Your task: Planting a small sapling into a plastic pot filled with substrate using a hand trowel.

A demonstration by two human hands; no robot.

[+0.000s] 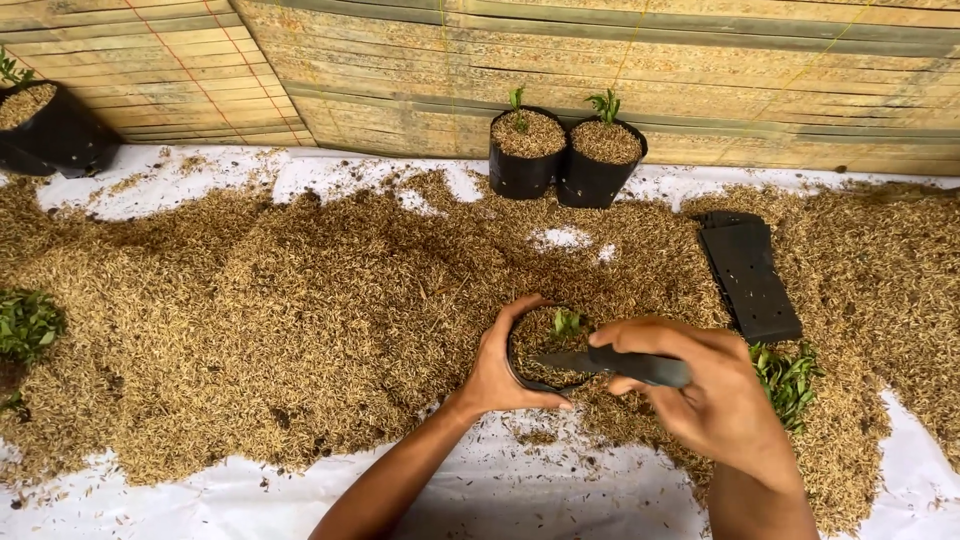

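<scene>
One small black plastic grow bag point(530, 375), filled to the brim with tan rice husk and carrying a tiny green seedling point(567, 322), sits between my hands near the front edge of the husk heap. My left hand point(505, 365) curls around the bag's near and left side, thumb along the front rim and fingers over the back, keeping it upright. My right hand point(715, 395) is closed around the handle of a dark, narrow-bladed tool point(610, 364), whose tip lies over the bag's mouth, just beside the seedling.

As I judge it, the stem is the weak point: the blade is so close that a slip or a deep push could nick it or lever it out. The soft bag could also buckle if my left hand squeezes too hard, spilling husk.

Just right of my right hand lies a bunch of loose green seedlings point(787, 378), and beyond it a flat stack of empty black bags point(752, 275). Loose rice husk point(300, 290) spreads across the white sheet point(520, 490) that covers the ground. Two filled black bags with seedlings point(563, 155) stand against the bamboo-slat wall point(600, 60); another filled bag point(50, 128) stands at far left.
</scene>
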